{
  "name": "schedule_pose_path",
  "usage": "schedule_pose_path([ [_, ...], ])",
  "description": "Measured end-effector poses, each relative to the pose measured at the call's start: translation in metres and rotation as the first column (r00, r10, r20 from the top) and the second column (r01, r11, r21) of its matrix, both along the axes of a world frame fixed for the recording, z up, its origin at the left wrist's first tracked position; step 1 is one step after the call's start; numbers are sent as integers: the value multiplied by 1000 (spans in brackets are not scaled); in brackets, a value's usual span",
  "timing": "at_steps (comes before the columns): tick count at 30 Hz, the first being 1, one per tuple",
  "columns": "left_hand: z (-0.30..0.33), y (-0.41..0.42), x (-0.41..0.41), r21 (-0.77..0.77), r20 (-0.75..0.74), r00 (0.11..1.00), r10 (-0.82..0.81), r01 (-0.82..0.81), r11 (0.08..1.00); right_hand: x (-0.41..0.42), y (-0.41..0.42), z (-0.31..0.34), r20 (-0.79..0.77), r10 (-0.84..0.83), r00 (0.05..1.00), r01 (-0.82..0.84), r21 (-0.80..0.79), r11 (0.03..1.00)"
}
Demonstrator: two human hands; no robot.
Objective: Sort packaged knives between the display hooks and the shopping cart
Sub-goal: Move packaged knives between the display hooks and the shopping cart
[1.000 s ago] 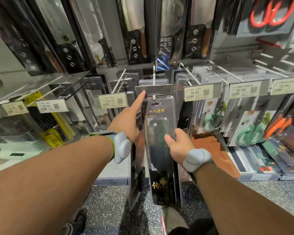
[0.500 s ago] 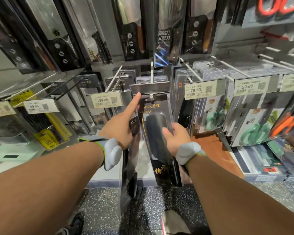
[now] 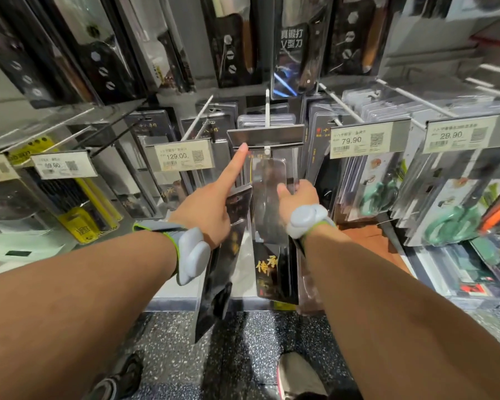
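Clear plastic over black card makes up the knife package (image 3: 269,197) now being hung at the centre of the rack. It is held by the right hand (image 3: 296,196), whose grip is closed around its right edge about halfway down, thumb on the front face. A second before, the package was lower and nearer the camera, its hang hole below the tip of the hook (image 3: 267,119); now its top is tucked up behind the blank label holder (image 3: 265,136) at the hook's front end, and the hole appears to be at or on the hook, though the exact seating is hidden by the holder. This is judged to mean the hanging step is nearly done, with only a push toward 12 o'clock left before release.

The left hand (image 3: 211,209) has its forefinger stretched out toward 1 o'clock, the tip touching the lower left corner of the label holder, as before. Its other fingers seem to be closed on a second dark knife package (image 3: 223,264), which hangs down toward 6 o'clock beneath the wrist; how firmly it is held cannot be told.

At 9 o'clock of the holder a price tag (image 3: 182,155) reading 129.00 is seen, and at 3 o'clock another tag (image 3: 367,140) reading 79.90. No shopping cart is in view.
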State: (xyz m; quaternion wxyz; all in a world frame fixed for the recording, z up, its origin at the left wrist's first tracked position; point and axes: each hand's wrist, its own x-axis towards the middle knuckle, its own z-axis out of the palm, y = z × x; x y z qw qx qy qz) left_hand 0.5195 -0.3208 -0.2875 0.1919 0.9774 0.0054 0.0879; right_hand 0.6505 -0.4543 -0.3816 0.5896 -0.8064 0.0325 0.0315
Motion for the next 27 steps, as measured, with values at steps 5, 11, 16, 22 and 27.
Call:
schedule_pose_path([
  [5,-4,0,2,-67,-17,1000,-13,11,998,20,3,-3,64,-5,998,3,21,1000],
  [11,0,-2,-3,-122,4,1000,-19,19,992,4,-2,1,132,31,991,-2,-213,977],
  [16,7,-7,-8,-180,43,999,-3,10,984,-21,-17,16,109,66,992,-40,-230,972],
  [22,12,-11,-4,-235,53,999,-2,14,972,-56,-40,-4,-121,510,851,-514,2,858],
  [27,12,-10,0,-235,72,997,33,-15,972,-74,-42,-3,32,497,867,-495,-52,867],
])
